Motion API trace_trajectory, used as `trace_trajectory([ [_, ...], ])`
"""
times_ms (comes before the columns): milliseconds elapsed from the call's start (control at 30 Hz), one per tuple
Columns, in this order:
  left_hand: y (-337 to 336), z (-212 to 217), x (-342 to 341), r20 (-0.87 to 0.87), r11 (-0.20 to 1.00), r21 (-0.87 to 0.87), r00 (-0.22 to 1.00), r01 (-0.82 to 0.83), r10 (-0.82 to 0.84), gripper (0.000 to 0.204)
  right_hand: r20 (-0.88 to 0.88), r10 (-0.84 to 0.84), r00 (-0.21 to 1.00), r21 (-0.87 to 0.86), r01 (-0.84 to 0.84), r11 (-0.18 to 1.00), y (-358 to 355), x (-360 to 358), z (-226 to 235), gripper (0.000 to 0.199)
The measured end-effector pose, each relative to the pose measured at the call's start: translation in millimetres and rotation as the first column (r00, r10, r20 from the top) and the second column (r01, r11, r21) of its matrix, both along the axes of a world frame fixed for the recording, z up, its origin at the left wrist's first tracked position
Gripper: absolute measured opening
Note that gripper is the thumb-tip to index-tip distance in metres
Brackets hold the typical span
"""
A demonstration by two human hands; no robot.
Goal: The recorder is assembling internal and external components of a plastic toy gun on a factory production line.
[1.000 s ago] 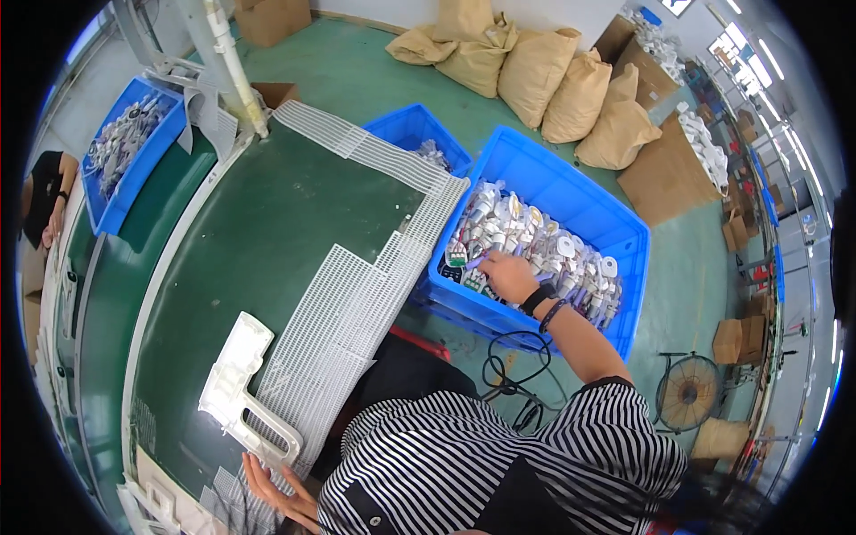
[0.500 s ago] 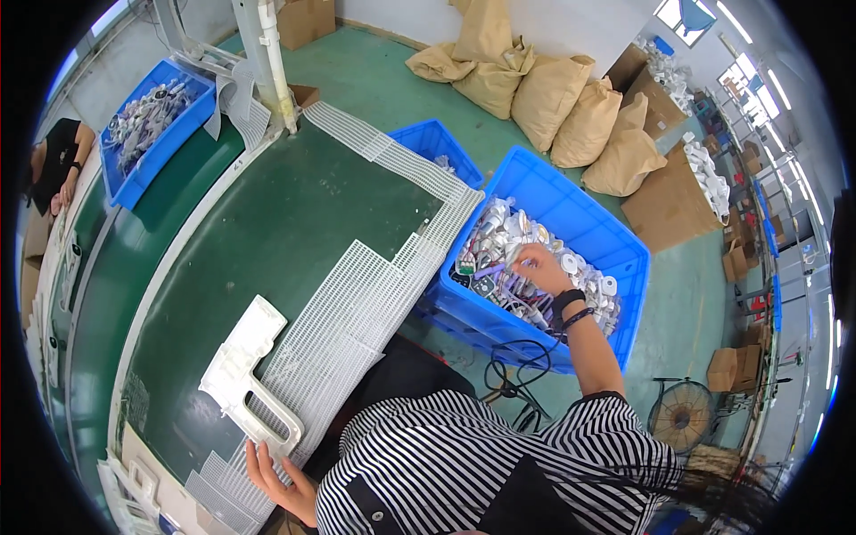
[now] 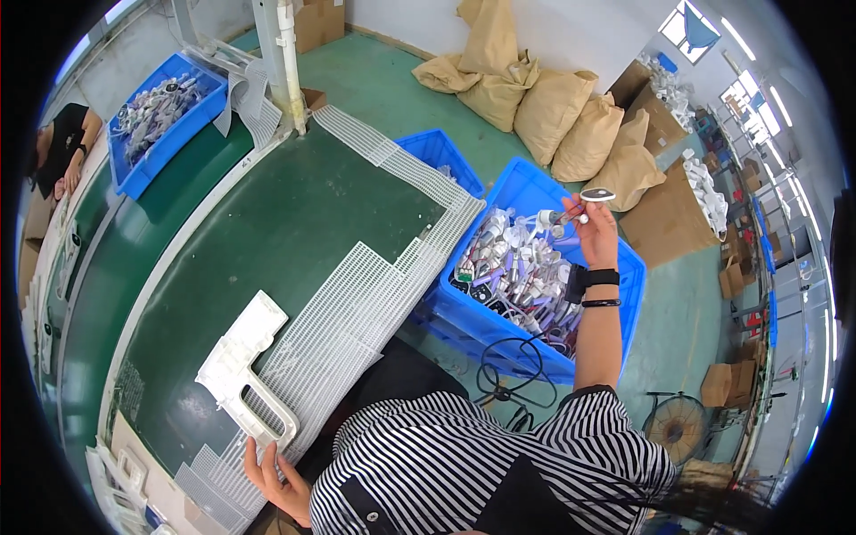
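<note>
The small part with a dark oval head and a pale stem [image 3: 580, 205] is hard to make out; it is too small and a little blurred, so its exact kind I cannot tell. The right hand [image 3: 593, 234] pinches it between the fingertips and holds it raised above the far side of the large blue plastic crate [image 3: 499, 323]. This crate is filled with many small white and purple pieces [image 3: 513, 267], mixed together so that single shapes are not clear. A black cable [image 3: 508, 379] hangs in loops in front of the near wall of the crate.

The left hand [image 3: 278, 474] is partly hidden by the striped shirt, far to the left of the crate. Its fingers are spread and rest at the near end of a white moulded plastic frame with a loop handle [image 3: 239, 370]. Whether it grips the frame I cannot tell.

The frame lies on a white plastic grid mat [image 3: 357, 303], which has a fine ribbed texture and a stepped edge. Left of the crate is the smooth dark green belt [image 3: 267, 223], with open room. A second smaller blue crate [image 3: 437, 153] stands just behind the large one, partly cut by the mat.
</note>
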State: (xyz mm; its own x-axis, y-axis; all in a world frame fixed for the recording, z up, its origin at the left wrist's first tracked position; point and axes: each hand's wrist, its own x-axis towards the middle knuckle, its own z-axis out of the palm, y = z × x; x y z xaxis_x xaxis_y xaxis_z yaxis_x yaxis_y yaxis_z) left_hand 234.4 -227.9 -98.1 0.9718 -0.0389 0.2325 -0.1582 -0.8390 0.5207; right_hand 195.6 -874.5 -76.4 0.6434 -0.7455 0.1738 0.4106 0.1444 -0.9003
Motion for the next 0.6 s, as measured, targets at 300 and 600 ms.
trace_trajectory([
  [300,-2,-4,-3,-0.018,0.996,-0.089,1.000,-0.012,0.011,0.029,-0.494,-0.241,0.835,-0.593,-0.121,0.796,-26,14,41,0.026],
  [600,61,-74,3,0.083,0.856,0.475,0.958,0.204,-0.275,0.044,-0.018,0.126,0.992,-0.333,-0.125,0.935,27,85,124,0.027],
])
